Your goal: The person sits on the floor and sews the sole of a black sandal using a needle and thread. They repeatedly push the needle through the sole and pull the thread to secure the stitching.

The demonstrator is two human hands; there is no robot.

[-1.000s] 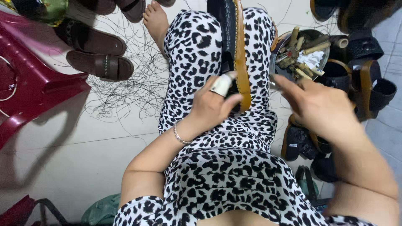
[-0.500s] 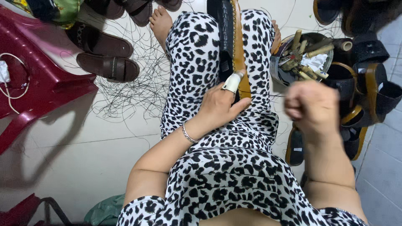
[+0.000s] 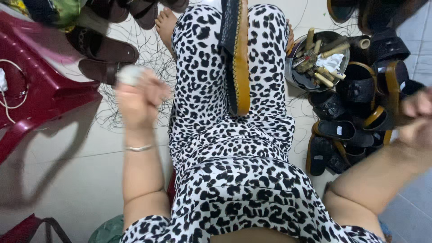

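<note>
Apparently mid-stitch, the person has both arms flung wide: the left hand (image 3: 137,96), fist closed with a taped finger, and the blurred right hand (image 3: 416,119), seemingly pinched shut, likely pulling thread taut. A black sandal sole with tan edge (image 3: 236,54) lies along the lap. The next stitch calls for the hands back at it. A tool bowl (image 3: 315,60) and piled sandals (image 3: 360,112) crowd the right side.

Left hand: left hand (image 3: 140,100) raised out to the left, blurred, fist closed, pale wrapping on one finger.
Right hand: right hand (image 3: 416,121) flung out at the right edge, blurred; grip cannot be told.
Lap: black sandal with tan stitched sole (image 3: 237,54) lies edge-up along the leopard-print trousers (image 3: 225,180).
Right side: round dark metal bowl of tools (image 3: 317,60), beside a pile of black and tan sandals (image 3: 360,117).
Left side: red plastic chair (image 3: 36,94), brown slippers (image 3: 104,56).
</note>
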